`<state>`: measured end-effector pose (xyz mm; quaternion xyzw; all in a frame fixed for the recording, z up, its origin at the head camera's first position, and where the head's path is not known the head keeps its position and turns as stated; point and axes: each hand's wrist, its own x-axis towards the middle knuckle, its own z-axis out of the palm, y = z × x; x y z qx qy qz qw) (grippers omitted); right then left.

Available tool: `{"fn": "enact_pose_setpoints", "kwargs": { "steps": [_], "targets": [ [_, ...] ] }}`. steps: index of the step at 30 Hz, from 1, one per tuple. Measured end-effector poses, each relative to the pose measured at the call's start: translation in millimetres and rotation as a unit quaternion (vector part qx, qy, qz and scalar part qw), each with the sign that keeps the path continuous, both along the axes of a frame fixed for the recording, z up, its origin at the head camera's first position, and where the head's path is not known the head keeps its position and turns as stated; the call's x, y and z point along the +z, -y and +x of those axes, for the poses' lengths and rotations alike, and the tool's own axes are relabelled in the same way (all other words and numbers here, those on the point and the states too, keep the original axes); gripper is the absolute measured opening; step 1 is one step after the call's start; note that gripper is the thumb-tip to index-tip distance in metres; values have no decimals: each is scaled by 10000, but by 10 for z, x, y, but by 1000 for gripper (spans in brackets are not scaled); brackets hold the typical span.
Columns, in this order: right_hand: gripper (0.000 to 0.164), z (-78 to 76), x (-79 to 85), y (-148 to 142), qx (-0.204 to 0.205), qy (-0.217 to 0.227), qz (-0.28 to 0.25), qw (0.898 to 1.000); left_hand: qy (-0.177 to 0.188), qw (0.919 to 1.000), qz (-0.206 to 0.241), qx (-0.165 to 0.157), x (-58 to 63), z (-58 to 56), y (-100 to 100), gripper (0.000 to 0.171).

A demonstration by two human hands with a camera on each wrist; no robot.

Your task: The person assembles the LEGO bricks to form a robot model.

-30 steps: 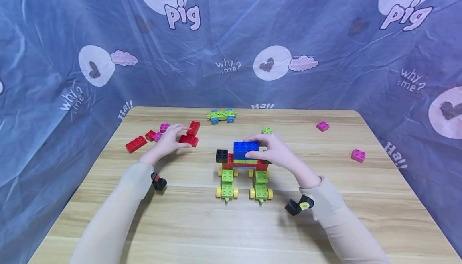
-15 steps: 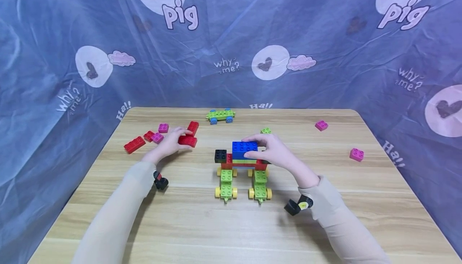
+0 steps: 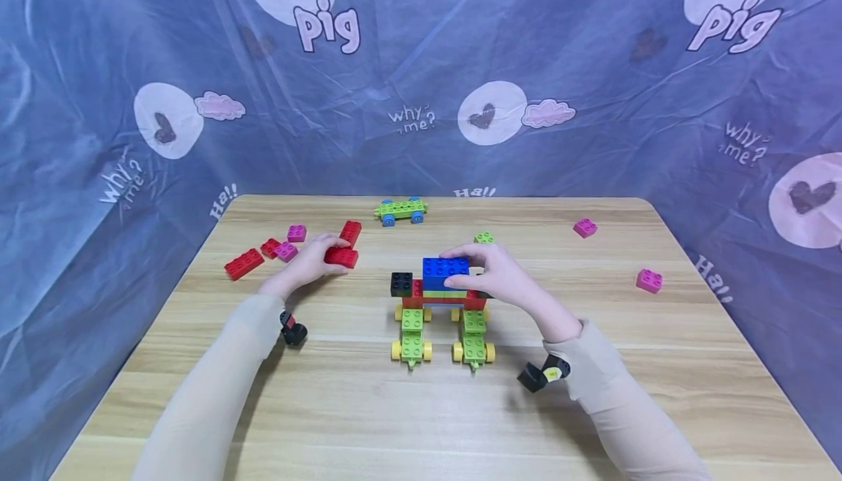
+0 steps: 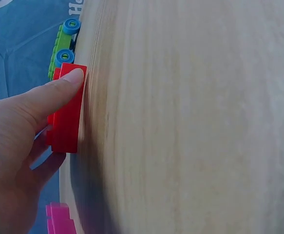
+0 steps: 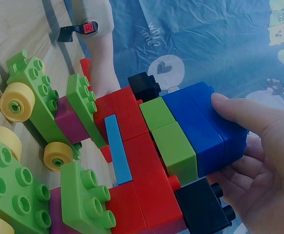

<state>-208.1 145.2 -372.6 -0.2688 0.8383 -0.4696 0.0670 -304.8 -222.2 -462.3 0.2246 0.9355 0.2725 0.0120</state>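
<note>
On the left side of the table, my left hand point(image 3: 309, 265) holds a red toy building brick point(image 3: 342, 257) between thumb and fingers. The left wrist view shows the thumb pressed on the brick's side point(image 4: 67, 122), the other fingers partly hidden behind it. A second red brick point(image 3: 351, 232) lies just beyond. My right hand point(image 3: 493, 273) grips two stacked blue bricks point(image 3: 437, 269) atop a four-legged brick build, thumb on one side, fingers on the other. Under the blue lie lime bricks point(image 5: 175, 146), red bricks point(image 5: 149, 175) and black end bricks point(image 5: 200, 202). Lime wheeled bases point(image 3: 412, 349) carry the build.
Left of my left hand lie a long red brick point(image 3: 244, 264), a small red brick point(image 3: 270, 248) and pink bricks point(image 3: 286, 251). A lime car base point(image 3: 403, 210) with blue wheels stands at the back. Two pink bricks point(image 3: 649, 281) lie right; a lime brick point(image 3: 484, 238) sits behind the build.
The fingers of my left hand have come down and drawn in on the nearer red brick. My right hand stays on the blue bricks. The head view has shifted slightly.
</note>
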Motion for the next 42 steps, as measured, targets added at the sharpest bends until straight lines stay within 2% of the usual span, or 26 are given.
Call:
{"fn": "enact_pose_setpoints", "kwargs": {
  "steps": [13, 24, 32, 42],
  "targets": [
    [43, 10, 5, 5, -22, 74, -15, 10000, -31, 9999, -162, 28, -10, 0, -4, 47],
    [43, 14, 2, 10, -36, 114, -33, 9999, -114, 9998, -130, 36, -29, -7, -11, 43],
    [43, 16, -10, 11, -71, 136, -39, 9999, -40, 9999, -101, 63, -34, -8, -16, 43],
    [42, 28, -28, 3, -107, -48, -65, 9999, 14, 9999, -49, 159, -28, 16, -23, 41]
  ]
}}
